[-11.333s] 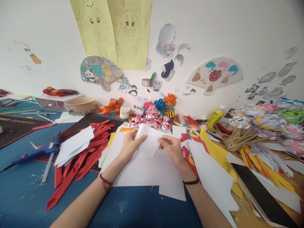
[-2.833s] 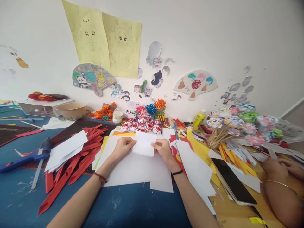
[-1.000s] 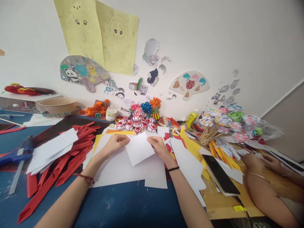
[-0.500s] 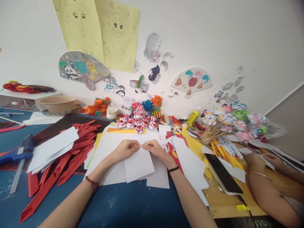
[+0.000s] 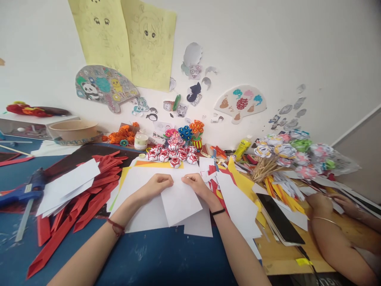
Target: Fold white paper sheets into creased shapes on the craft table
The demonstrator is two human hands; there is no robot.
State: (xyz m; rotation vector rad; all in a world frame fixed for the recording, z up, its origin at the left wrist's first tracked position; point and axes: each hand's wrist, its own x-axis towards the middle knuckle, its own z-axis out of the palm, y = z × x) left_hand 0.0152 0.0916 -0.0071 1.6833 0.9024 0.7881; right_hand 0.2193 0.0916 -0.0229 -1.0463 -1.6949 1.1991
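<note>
The small white sheet (image 5: 181,206) extends to the near side of my hands, slightly askew, nearly square, with no clear long axis. My left hand (image 5: 155,188) and right hand (image 5: 199,187) pinch its far edge, equally close. My fingers cover that edge; I can't tell whether it's folded.

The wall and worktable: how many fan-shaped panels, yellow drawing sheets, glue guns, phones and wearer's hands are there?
Fan-shaped panels: 2 (panda panel, red-character panel)
Yellow drawing sheets: 2 (left sheet, right sheet)
Glue gun: 1
Phone: 1
Wearer's hands: 2 (left hand, right hand, at the white paper square)
Total: 8
</note>
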